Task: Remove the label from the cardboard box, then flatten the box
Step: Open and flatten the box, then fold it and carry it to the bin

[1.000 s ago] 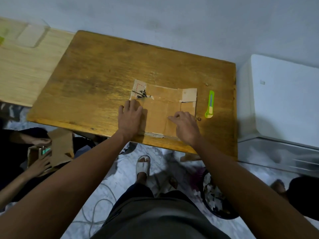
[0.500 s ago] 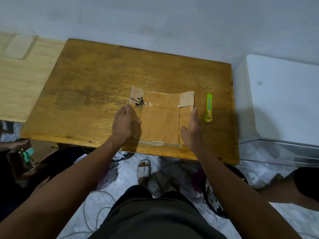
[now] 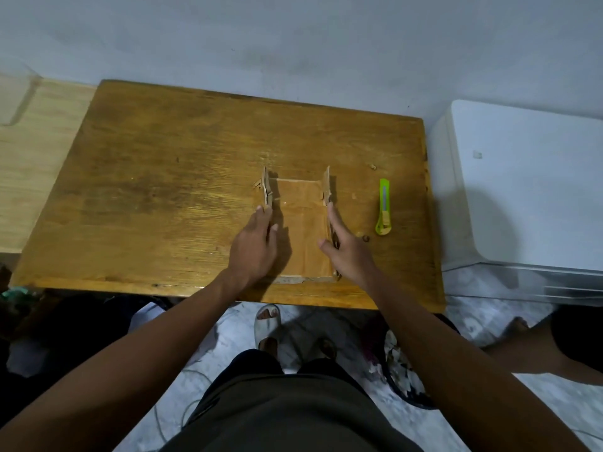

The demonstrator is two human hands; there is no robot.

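The cardboard box [image 3: 301,230] lies opened out near the front edge of the wooden table [image 3: 163,190], its middle panel flat and its two side panels standing upright. My left hand [image 3: 256,247] presses flat against the outside of the left panel, with the thumb on the inner side. On the right panel, my right hand [image 3: 346,251] grips the same way, fingers along the outside and thumb inside. Torn paper shows at the far end of the left panel; I cannot tell if it is the label.
A green utility knife [image 3: 383,207] lies on the table right of the box. A white appliance [image 3: 528,190] stands to the right, a lighter table [image 3: 36,151] to the left. Below are my sandalled feet, cables, a dark bin [image 3: 404,373] and another person's limbs.
The box lay flat under my palms a second ago. Both hands slid out to its sides and have since folded the two side panels up to vertical.
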